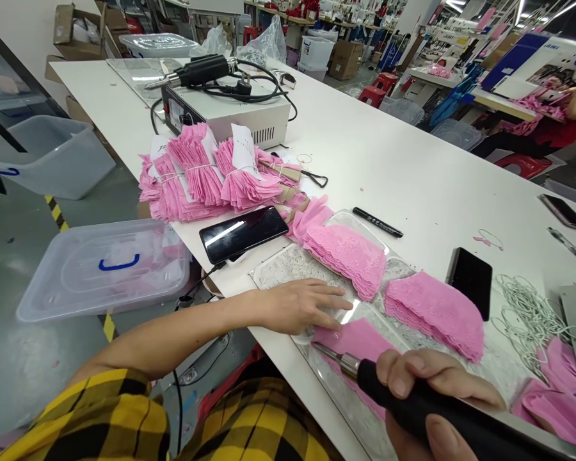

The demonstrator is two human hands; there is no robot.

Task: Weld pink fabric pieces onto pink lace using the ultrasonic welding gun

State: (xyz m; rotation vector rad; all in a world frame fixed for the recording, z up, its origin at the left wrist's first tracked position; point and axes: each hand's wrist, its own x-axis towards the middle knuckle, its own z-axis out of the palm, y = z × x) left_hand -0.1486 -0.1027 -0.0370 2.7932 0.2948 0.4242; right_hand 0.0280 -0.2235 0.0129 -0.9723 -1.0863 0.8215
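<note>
In the head view my left hand (312, 306) lies palm down on a clear plate, fingers spread, fingertips at the top edge of a pink fabric piece (352, 339). My right hand (436, 390) is wrapped round the black handle of a soldering iron (379, 378). Its metal tip points left and sits over the fabric's upper left edge, close to my left fingertips; whether it touches, I cannot tell. Beyond my hands are two stacks of pink lace-patterned pieces, a middle stack (348, 253) and a right stack (436, 310), on a speckled board (281, 266).
Tied pink fabric bundles (196, 173) stand before a grey box (269, 118) carrying another black-handled tool (206, 69). Nearby lie a phone (244, 234), a marker (377, 222), a second phone (470, 282) and tangled elastic cords (528, 314). A lidded bin (110, 269) stands left of the table.
</note>
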